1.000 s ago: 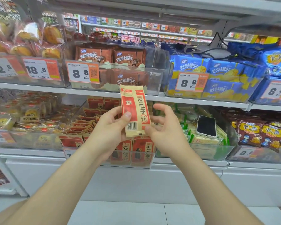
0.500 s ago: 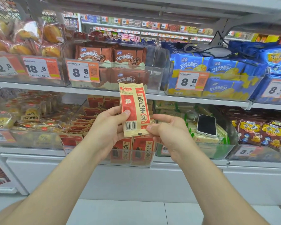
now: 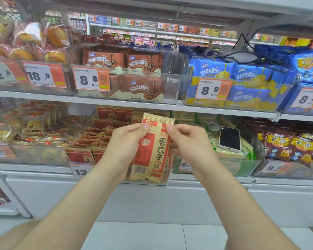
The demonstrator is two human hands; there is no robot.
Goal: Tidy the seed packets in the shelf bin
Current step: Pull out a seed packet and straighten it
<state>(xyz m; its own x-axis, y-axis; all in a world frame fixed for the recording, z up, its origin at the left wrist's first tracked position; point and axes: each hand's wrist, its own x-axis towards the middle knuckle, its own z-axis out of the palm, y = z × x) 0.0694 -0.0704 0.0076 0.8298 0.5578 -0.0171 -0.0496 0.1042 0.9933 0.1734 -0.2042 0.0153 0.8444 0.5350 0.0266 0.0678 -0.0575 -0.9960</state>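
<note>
A red and tan seed packet (image 3: 156,150) stands upright in front of the clear shelf bin (image 3: 79,134) on the lower shelf. My left hand (image 3: 124,147) grips its left side, thumb pressed near the top corner. From the right, my right hand (image 3: 188,141) pinches the upper right edge. The packet's bottom hangs at the bin's front wall. Several more seed packets (image 3: 96,134) lie slanted and stacked inside the bin, with a few upright ones (image 3: 79,156) at the front left. Both hands hide the front right of the bin.
A phone (image 3: 229,138) lies on green packets in the bin to the right. The shelf edge (image 3: 134,103) above carries bins of brown wafer packs (image 3: 143,64) and blue packs (image 3: 242,76). Cake packs (image 3: 33,125) fill the left bin.
The packet has come down from in front of the shelf edge to the bin's front. Both hands have shifted up to its top part, and the view has moved closer.
</note>
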